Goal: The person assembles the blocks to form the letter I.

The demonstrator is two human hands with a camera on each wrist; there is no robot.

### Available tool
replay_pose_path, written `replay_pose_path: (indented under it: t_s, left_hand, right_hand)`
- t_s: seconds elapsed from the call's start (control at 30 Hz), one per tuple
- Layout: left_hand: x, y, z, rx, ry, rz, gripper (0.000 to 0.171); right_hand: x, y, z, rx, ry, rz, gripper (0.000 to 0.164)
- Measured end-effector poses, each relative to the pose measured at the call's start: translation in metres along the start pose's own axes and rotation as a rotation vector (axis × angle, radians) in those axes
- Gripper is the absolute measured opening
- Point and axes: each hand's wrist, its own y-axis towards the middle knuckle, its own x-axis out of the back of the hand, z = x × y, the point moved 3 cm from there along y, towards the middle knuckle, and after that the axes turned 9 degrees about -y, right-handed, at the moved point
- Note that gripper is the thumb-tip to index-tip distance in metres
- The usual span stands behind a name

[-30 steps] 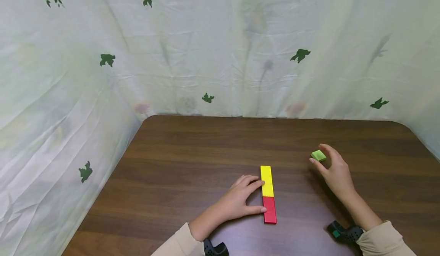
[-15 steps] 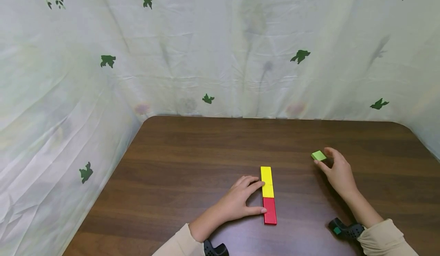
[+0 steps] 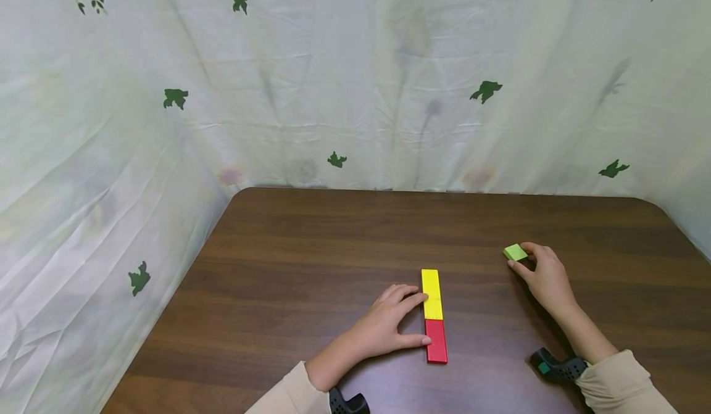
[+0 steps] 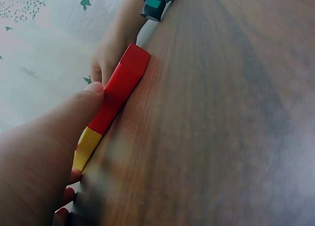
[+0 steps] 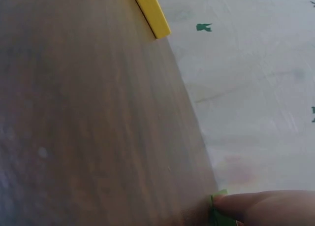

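A yellow block (image 3: 431, 293) and a red block (image 3: 436, 341) lie end to end on the wooden table, forming one straight strip. My left hand (image 3: 380, 327) rests along the strip's left side: the thumb touches the red block, the index fingertip the yellow one. In the left wrist view the thumb lies against the red block (image 4: 118, 93). Farther back on the right, my right hand (image 3: 548, 281) pinches a small light-green block (image 3: 515, 252) between thumb and index finger. Only part of that green block (image 5: 219, 211) shows in the right wrist view.
The brown wooden table (image 3: 311, 235) ends at the back against a pale curtain (image 3: 355, 81) printed with green birds and leaves. A black device with a green patch (image 3: 555, 366) is strapped at the right wrist, and another black device (image 3: 349, 401) at the left.
My right hand's thumb and index finger, spread around the green block one second ago, have drawn together onto it. The left hand and the strip have stayed in place.
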Motion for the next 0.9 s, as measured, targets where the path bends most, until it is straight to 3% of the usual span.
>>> replay_pose_path:
  t_s: [0.9]
  left_hand:
    - [0.001,0.001,0.000,-0.011,-0.002,-0.011,0.069]
  right_hand:
    - [0.003,0.004,0.010,0.026,0.035,-0.068,0.039]
